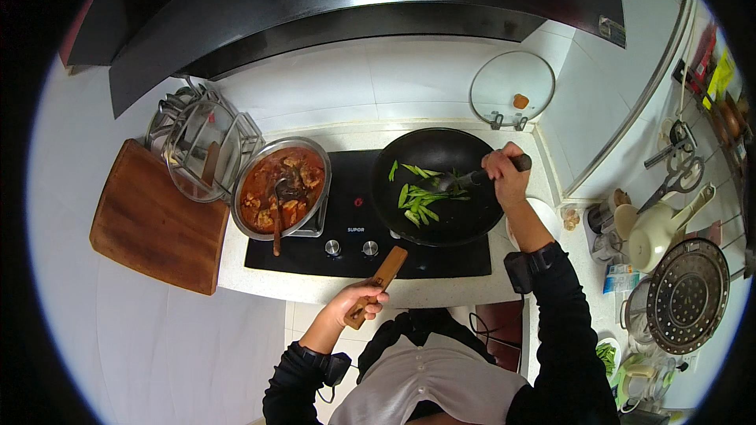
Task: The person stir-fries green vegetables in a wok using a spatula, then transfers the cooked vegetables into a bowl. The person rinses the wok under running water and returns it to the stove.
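Note:
My left hand is closed around a flat wooden handle, which reaches toward the near rim of a black wok. In my right hand, over the wok's right side, is the dark handle of a spatula. The blade of that spatula rests among cut green vegetable pieces lying on the wok's bottom. Left of the wok, a metal pot holds a red stew with chunks in it. A ladle with a wooden handle leans in this stew.
Under both vessels is a black Supor gas hob with two knobs. A brown cutting board and a rack of lids stand left. A glass lid hangs behind. On the right are a white plate, scissors and a perforated steamer tray.

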{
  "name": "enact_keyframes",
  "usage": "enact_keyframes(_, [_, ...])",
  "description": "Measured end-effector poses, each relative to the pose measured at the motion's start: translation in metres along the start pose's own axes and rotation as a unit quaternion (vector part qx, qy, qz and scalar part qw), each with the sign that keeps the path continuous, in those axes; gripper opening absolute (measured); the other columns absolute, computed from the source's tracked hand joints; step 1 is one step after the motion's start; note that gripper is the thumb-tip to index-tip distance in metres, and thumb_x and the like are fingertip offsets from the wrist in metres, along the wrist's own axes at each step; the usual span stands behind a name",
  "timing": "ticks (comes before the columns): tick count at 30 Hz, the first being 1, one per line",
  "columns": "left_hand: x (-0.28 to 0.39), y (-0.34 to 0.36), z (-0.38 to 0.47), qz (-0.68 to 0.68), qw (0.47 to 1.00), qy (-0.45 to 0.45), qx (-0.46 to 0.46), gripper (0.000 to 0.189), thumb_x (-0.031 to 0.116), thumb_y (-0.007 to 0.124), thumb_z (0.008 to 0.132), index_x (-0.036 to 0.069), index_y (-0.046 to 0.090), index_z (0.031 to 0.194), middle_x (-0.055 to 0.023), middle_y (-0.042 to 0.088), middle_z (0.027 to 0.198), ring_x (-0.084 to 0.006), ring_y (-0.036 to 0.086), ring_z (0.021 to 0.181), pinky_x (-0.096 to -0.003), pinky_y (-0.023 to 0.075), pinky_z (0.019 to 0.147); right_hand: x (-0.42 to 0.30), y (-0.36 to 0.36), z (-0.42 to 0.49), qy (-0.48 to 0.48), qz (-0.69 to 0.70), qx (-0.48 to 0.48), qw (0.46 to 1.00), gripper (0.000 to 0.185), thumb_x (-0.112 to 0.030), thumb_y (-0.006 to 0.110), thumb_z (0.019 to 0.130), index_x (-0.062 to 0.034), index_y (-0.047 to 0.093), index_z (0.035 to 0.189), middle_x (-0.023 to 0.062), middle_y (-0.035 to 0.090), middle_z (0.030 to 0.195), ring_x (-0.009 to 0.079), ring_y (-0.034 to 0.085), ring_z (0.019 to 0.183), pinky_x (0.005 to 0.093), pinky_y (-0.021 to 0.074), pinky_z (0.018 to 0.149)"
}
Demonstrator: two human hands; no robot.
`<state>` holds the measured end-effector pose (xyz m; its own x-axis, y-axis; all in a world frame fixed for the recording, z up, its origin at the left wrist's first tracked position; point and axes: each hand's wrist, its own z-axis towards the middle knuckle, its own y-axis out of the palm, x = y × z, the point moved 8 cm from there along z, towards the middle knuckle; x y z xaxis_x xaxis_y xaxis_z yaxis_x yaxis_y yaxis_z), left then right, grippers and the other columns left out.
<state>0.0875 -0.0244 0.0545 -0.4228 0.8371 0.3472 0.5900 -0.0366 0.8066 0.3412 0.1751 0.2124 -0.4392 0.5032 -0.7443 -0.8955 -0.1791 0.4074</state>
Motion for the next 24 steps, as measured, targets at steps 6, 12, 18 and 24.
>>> enact_keyframes(6, [0.001,-0.005,0.0,0.011,1.0,0.013,0.016,0.02,0.012,0.051,0.08,0.01,0.04,0.096,-0.0034,0.049,0.075,-0.009,0.039,0.051,-0.02,0.0307,0.042,0.024,-0.005,-0.066,-0.018,-0.063,-0.005,0.998,0.026,-0.001,0.049,0.077,-0.0056,0.035,0.055,0.0025,0.038,0.051,0.0122,0.039,0.047,0.0282,0.0384,0.056])
enact_keyframes(12, [-0.001,-0.002,0.0,0.016,1.0,0.006,0.014,0.034,0.013,0.049,0.081,0.012,0.036,0.112,-0.0008,0.042,0.074,-0.0059,0.035,0.05,-0.0163,0.025,0.041,0.007,-0.02,-0.052,0.02,-0.031,-0.015,0.999,0.026,-0.003,0.049,0.075,-0.0074,0.034,0.055,0.0021,0.037,0.049,0.0109,0.037,0.045,0.0264,0.0367,0.052])
enact_keyframes(18, [-0.002,0.003,0.0,0.008,1.0,-0.009,-0.009,0.03,0.012,0.05,0.08,0.012,0.036,0.107,-0.0023,0.047,0.075,-0.0077,0.037,0.051,-0.0187,0.0289,0.042,0.014,0.013,0.005,-0.023,0.009,0.018,1.0,0.023,-0.002,0.049,0.074,-0.0067,0.037,0.055,0.0018,0.036,0.047,0.011,0.036,0.043,0.0252,0.0374,0.051])
enact_keyframes(24, [-0.001,-0.001,0.0,0.017,1.0,0.005,0.006,0.032,0.014,0.05,0.08,0.01,0.037,0.109,-0.0019,0.044,0.075,-0.0073,0.036,0.05,-0.0183,0.0286,0.042,0.024,0.02,-0.044,0.007,0.022,-0.02,1.0,0.023,0.0,0.051,0.072,-0.0062,0.036,0.056,0.0027,0.037,0.051,0.0115,0.036,0.047,0.0256,0.0337,0.05])
